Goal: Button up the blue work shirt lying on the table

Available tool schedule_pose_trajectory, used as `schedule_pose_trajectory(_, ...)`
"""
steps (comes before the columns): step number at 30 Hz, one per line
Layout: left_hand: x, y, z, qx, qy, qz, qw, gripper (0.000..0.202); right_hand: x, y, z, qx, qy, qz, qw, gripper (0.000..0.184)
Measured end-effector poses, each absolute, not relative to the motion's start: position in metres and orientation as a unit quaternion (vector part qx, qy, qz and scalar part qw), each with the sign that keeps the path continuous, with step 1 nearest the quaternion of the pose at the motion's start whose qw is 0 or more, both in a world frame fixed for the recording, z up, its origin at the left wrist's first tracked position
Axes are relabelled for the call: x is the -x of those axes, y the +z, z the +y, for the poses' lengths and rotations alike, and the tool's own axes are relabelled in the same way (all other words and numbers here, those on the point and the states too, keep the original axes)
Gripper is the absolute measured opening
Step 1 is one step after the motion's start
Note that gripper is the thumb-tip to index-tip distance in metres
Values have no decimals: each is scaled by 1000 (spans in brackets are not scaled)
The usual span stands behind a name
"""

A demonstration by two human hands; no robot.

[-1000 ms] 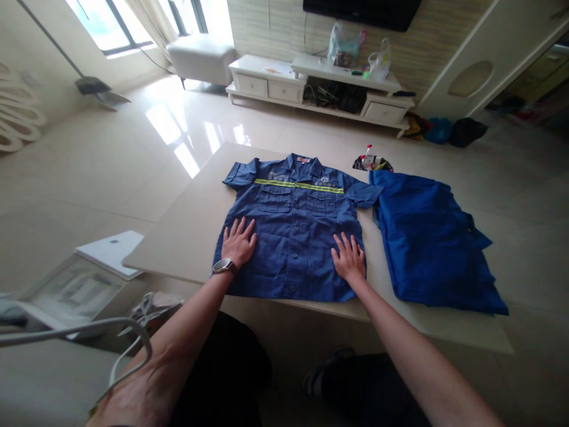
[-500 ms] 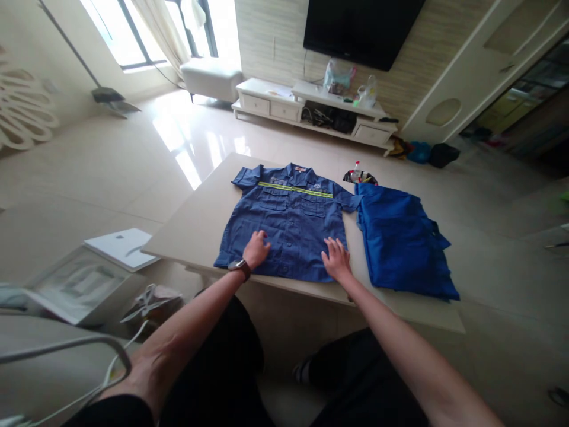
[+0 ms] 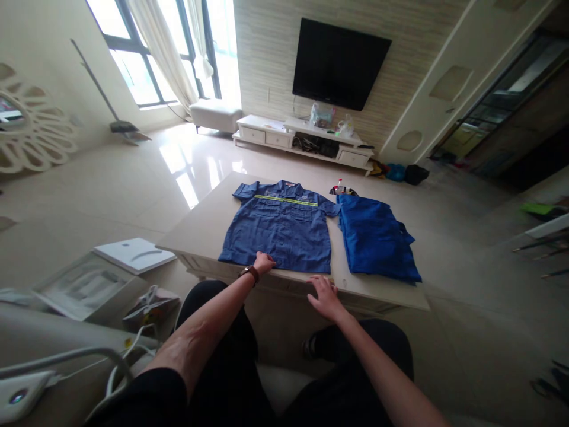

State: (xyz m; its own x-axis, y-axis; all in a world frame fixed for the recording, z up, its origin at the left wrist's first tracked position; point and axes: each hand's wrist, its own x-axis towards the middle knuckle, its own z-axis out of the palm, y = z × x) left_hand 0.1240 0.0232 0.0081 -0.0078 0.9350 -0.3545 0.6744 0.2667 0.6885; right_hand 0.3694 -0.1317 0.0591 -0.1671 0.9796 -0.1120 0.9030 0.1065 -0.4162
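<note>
Head view: left hand [image 3: 263,262] open and relaxed, fingertips on the lower hem of a navy short-sleeved work shirt [image 3: 278,237], gripping nothing. Right hand [image 3: 324,298] also open, fingers spread, on the front edge of the counter [image 3: 200,234], just below the hem and holding nothing. Shirt flat and face up, just beside a folded bright blue garment [image 3: 376,240]. Cloth likely light and limp, best taken by hem or shoulders.
</note>
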Motion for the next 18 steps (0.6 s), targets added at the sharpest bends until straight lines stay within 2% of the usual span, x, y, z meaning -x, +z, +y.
schedule_pose_trajectory(7, -127, -3, 30, -584, 174, 674, 417, 26, -347, 48, -90, 606, 209, -758, 122, 23)
schedule_pose_trajectory(14, -129, 4, 51, -622, 158, 575, 507, 25, -313, 29, -26, 568, 209, -769, 206, 23)
schedule_pose_trajectory(18, -129, 23, 69, -659, 173, 499, 535, 27, -304, 34, -2, 586, 200, -752, 225, 5)
